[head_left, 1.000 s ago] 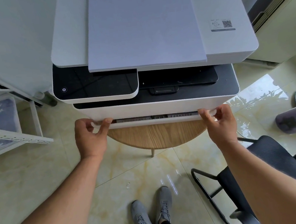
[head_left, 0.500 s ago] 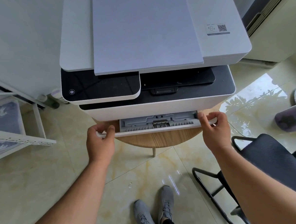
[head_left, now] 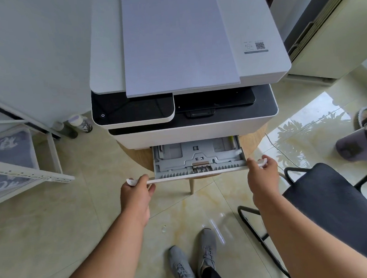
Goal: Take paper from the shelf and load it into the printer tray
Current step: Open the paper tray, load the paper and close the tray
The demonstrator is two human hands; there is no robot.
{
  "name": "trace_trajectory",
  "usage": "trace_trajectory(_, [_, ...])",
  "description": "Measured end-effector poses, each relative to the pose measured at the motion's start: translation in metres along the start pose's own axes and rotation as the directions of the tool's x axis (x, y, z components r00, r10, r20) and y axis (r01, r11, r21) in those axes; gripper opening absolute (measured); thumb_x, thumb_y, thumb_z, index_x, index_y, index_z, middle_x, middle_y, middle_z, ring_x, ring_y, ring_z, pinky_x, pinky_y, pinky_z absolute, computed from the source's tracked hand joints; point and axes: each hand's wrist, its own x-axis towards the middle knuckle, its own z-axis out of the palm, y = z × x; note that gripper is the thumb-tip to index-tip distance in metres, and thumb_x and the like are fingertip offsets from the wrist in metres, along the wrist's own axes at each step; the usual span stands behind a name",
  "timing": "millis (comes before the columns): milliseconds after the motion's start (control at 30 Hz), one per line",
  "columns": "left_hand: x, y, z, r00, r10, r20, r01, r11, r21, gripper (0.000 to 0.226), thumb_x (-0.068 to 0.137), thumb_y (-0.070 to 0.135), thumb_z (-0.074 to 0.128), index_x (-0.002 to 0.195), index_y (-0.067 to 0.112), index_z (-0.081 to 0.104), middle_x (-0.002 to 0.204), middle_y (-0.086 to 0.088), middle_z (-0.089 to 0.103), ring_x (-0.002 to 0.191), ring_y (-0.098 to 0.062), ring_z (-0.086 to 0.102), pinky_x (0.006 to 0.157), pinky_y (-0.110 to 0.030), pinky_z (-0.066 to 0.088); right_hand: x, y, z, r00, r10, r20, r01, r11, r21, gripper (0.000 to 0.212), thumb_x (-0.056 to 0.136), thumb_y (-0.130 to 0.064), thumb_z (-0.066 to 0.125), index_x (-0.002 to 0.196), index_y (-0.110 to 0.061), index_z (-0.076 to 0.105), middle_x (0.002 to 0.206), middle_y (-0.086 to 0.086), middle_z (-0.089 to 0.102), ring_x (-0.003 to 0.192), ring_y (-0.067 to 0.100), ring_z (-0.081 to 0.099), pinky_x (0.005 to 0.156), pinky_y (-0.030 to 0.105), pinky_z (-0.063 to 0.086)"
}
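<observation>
Evidently light, rigid plastic: my left hand (head_left: 136, 191) and right hand (head_left: 262, 174) pinch the tray (head_left: 198, 159) front's two ends. Gripped evenly there, it shouldn't skew.

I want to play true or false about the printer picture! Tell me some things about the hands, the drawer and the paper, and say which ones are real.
1. Both hands hold the front of the tray. True: the left hand and the right hand each grip one end of its front panel.
2. The tray is full of paper. False: only its bare grey plastic floor shows.
3. A stack of paper lies on top of the printer. True.
4. The tray is pushed all the way in. False: it sticks out of the printer's front.
5. The printer sits on the floor. False: it rests on a round wooden table.
</observation>
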Motion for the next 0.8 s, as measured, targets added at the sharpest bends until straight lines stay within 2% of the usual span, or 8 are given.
trace_trajectory(67, [-0.006, -0.005, -0.006, 1.000, -0.016, 0.022, 0.016, 1.000, -0.015, 0.018, 0.096, 0.008, 0.066, 0.086, 0.006, 0.051, 0.096, -0.012, 0.054, 0.096, -0.024, 0.061, 0.100, -0.042, 0.055, -0.003, 0.007, -0.003, 0.997, 0.081, 0.002, -0.080, 0.993, 0.081, 0.045, 0.090, -0.029, 0.065, 0.130, -0.010, 0.057, 0.093, 0.002, 0.060, 0.078, 0.017, 0.057, 0.070, 0.029, 0.049])
trace_trajectory(133, [-0.011, -0.012, -0.013, 0.999, -0.028, 0.029, 0.029, 0.999, -0.025, 0.018, 0.097, 0.008, 0.066, 0.086, 0.006, 0.051, 0.094, -0.011, 0.056, 0.093, -0.022, 0.062, 0.103, -0.044, 0.054, -0.007, 0.014, -0.006, 0.985, 0.172, 0.024, -0.173, 0.964, 0.204, 0.025, 0.095, -0.020, 0.065, 0.115, -0.006, 0.062, 0.096, 0.009, 0.063, 0.089, 0.022, 0.064, 0.080, 0.032, 0.057])
trace_trajectory(300, [-0.024, -0.031, -0.034, 0.997, -0.064, 0.044, 0.064, 0.998, 0.000, 0.017, 0.098, 0.007, 0.065, 0.090, 0.007, 0.050, 0.093, -0.014, 0.054, 0.094, -0.024, 0.061, 0.108, -0.048, 0.051, -0.024, 0.034, -0.020, 0.962, 0.263, 0.072, -0.272, 0.901, 0.338, 0.025, 0.100, -0.013, 0.061, 0.122, -0.002, 0.061, 0.115, 0.015, 0.062, 0.107, 0.028, 0.067, 0.100, 0.042, 0.058])
trace_trajectory(400, [-0.029, -0.045, -0.047, 0.994, -0.090, 0.058, 0.091, 0.996, -0.010, 0.015, 0.099, 0.007, 0.064, 0.097, 0.008, 0.049, 0.096, -0.014, 0.053, 0.092, -0.023, 0.062, 0.110, -0.048, 0.049, -0.035, 0.045, -0.034, 0.951, 0.300, 0.070, -0.306, 0.891, 0.336, 0.012, 0.100, -0.010, 0.060, 0.111, -0.008, 0.062, 0.116, 0.018, 0.063, 0.110, 0.031, 0.067, 0.103, 0.046, 0.056])
trace_trajectory(500, [-0.035, -0.056, -0.057, 0.992, -0.112, 0.061, 0.114, 0.993, -0.023, 0.015, 0.100, 0.008, 0.064, 0.106, 0.002, 0.053, 0.097, -0.013, 0.054, 0.097, -0.023, 0.062, 0.110, -0.047, 0.048, -0.045, 0.051, -0.043, 0.943, 0.324, 0.076, -0.330, 0.882, 0.337, 0.009, 0.100, -0.009, 0.060, 0.109, -0.008, 0.061, 0.102, 0.018, 0.059, 0.100, 0.028, 0.063, 0.102, 0.045, 0.056])
trace_trajectory(633, [-0.034, -0.064, -0.066, 0.989, -0.123, 0.080, 0.125, 0.992, -0.023, 0.015, 0.100, 0.009, 0.064, 0.105, 0.002, 0.051, 0.103, -0.016, 0.055, 0.102, -0.025, 0.061, 0.112, -0.048, 0.047, -0.053, 0.054, -0.049, 0.938, 0.338, 0.082, -0.345, 0.879, 0.329, 0.003, 0.102, -0.006, 0.058, 0.104, -0.007, 0.059, 0.085, 0.012, 0.054, 0.096, 0.029, 0.055, 0.098, 0.042, 0.057])
trace_trajectory(733, [-0.032, -0.068, -0.070, 0.988, -0.135, 0.077, 0.140, 0.988, -0.060, 0.047, 0.099, 0.008, 0.065, 0.137, -0.010, 0.044, 0.115, -0.019, 0.056, 0.107, -0.027, 0.063, 0.112, -0.049, 0.047, -0.055, 0.058, -0.052, 0.946, 0.313, 0.089, -0.325, 0.889, 0.322, 0.010, 0.102, -0.007, 0.057, 0.112, -0.005, 0.059, 0.097, 0.015, 0.058, 0.098, 0.029, 0.059, 0.092, 0.039, 0.057])
trace_trajectory(800, [-0.033, -0.071, -0.071, 0.986, -0.141, 0.087, 0.147, 0.987, -0.059, 0.046, 0.100, 0.006, 0.064, 0.138, -0.009, 0.043, 0.113, -0.019, 0.056, 0.102, -0.025, 0.064, 0.112, -0.049, 0.047, -0.055, 0.060, -0.054, 0.948, 0.305, 0.096, -0.319, 0.893, 0.318, 0.021, 0.102, -0.008, 0.057, 0.122, -0.003, 0.058, 0.105, 0.015, 0.061, 0.102, 0.029, 0.063, 0.097, 0.042, 0.057])
